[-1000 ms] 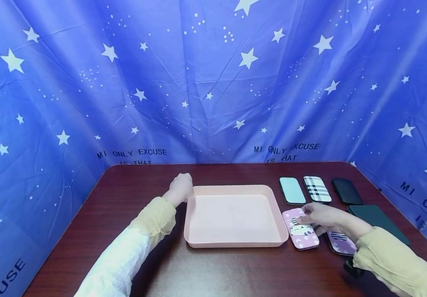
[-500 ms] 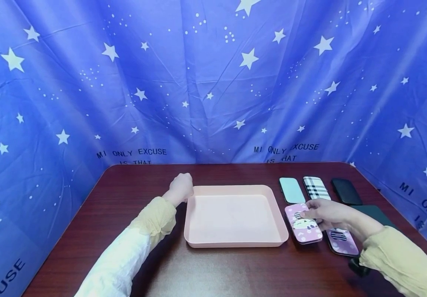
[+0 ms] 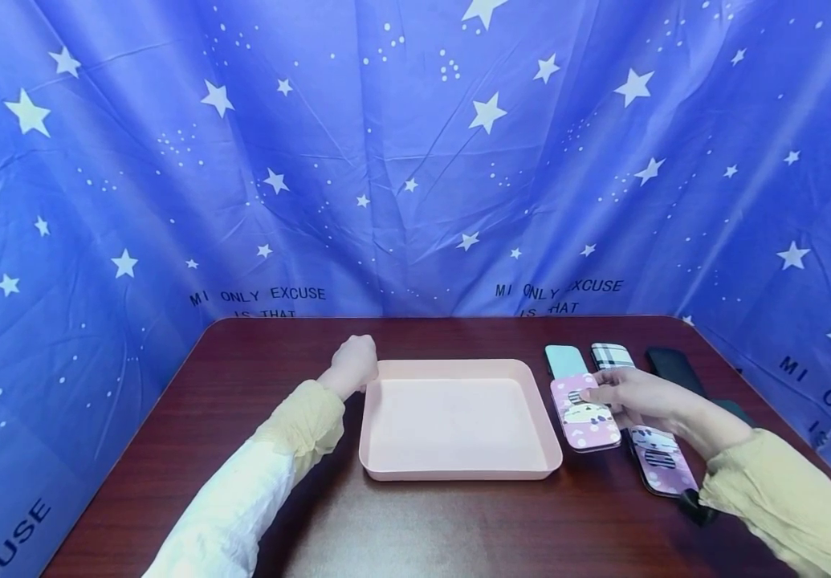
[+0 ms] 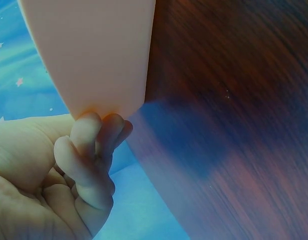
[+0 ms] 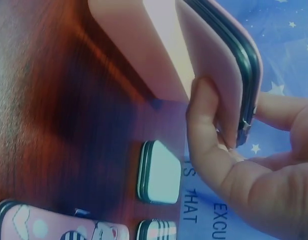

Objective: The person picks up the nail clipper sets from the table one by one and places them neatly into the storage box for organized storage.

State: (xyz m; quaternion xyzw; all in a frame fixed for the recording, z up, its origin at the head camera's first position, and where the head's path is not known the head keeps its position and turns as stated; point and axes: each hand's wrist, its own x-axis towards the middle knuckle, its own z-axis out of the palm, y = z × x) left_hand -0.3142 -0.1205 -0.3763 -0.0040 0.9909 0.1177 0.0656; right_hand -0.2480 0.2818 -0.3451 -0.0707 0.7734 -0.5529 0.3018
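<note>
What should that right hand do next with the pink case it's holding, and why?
Probably ease the pink case leftward over the tray. The right hand holds it raised just right of the tray, whose floor is bare, and the left hand grips the tray's far left corner, which may help steady it.

Left arm (image 3: 234, 490), one: extended diagonally from the table's (image 3: 444, 522) near edge toward its far edge; clad in a white sleeve with a pale yellow cuff (image 3: 307, 425). Left hand (image 3: 352, 367): gripped, its fingers (image 4: 83, 135) curled. Right arm (image 3: 784, 494), one: entered from the near right corner, angled inward; its forearm wore pale yellow. Right hand (image 3: 639, 397): was raised above the table toward its right edge, thumb and fingers pinching. Hands: were well apart, the left nearer the far edge.
</note>
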